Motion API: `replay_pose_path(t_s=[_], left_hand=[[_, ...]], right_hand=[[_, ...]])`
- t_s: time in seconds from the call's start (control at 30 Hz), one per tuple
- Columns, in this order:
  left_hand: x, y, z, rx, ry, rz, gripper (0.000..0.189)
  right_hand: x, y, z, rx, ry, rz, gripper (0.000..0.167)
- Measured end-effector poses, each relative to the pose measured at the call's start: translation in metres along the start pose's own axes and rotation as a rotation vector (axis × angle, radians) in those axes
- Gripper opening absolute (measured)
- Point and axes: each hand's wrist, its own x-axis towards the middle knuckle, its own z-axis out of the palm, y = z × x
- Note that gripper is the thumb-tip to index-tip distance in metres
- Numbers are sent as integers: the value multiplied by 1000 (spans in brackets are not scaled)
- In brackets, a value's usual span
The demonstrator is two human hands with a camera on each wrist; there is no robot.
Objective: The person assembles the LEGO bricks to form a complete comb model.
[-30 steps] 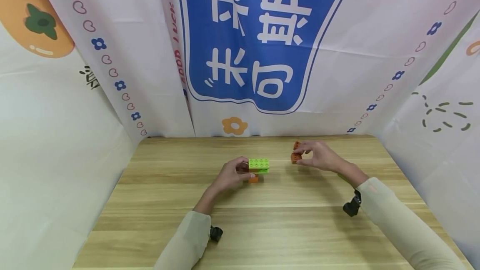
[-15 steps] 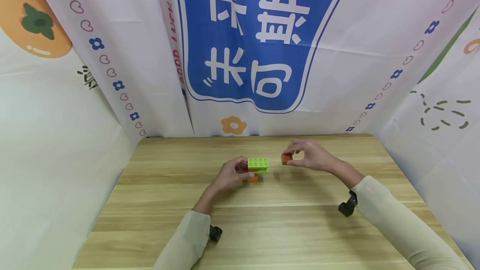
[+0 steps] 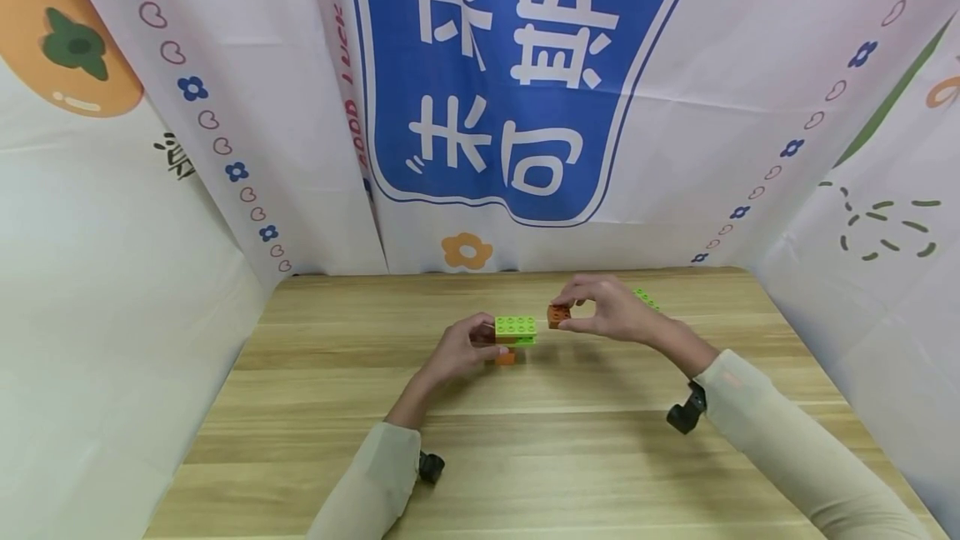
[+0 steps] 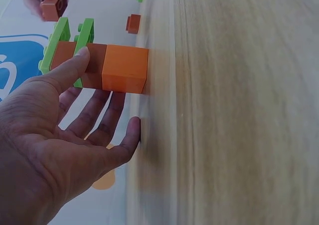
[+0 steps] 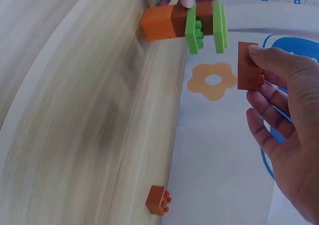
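My left hand (image 3: 461,348) holds a stack of toy building bricks, thumb on the near side and fingers behind. The stack (image 4: 124,68) stands upright, its orange bottom brick at the tabletop. Brown bricks and two green studded plates alternate above it; the top green plate (image 3: 516,326) shows its studs in the head view. To the right of the stack and slightly apart from it, my right hand (image 3: 618,311) pinches a brown brick (image 5: 247,65) between thumb and fingers, off the table. The brick's far side is covered by the fingers.
Another brown brick (image 5: 157,200) lies on the wooden table (image 3: 480,457), hidden behind my right hand in the head view. A green studded piece (image 3: 647,300) lies beyond the right wrist. Printed white cloth (image 3: 330,223) hangs at the table's back and sides.
My right hand has carried the brown brick leftward toward the stack, away from the other brown brick. The green piece behind the right hand has come into view. My left hand stays in place.
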Motion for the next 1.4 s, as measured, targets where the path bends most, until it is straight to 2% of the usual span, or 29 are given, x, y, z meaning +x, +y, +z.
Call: replay_pose_path(t_s=[0.23, 0.77, 1.0, 1.4], left_hand=[[-2, -2, -1, 11, -12, 24, 33], [-2, 0, -2, 1, -11, 28, 32], [-1, 0, -1, -23, -5, 47, 29], [-3, 2, -1, -13, -9, 59, 29]], right_hand=[[10, -8, 6, 24, 1, -15, 31], [38, -25, 22, 60, 1, -52, 30], [47, -29, 29, 47, -14, -54, 30], [53, -26, 41, 54, -34, -51, 30]])
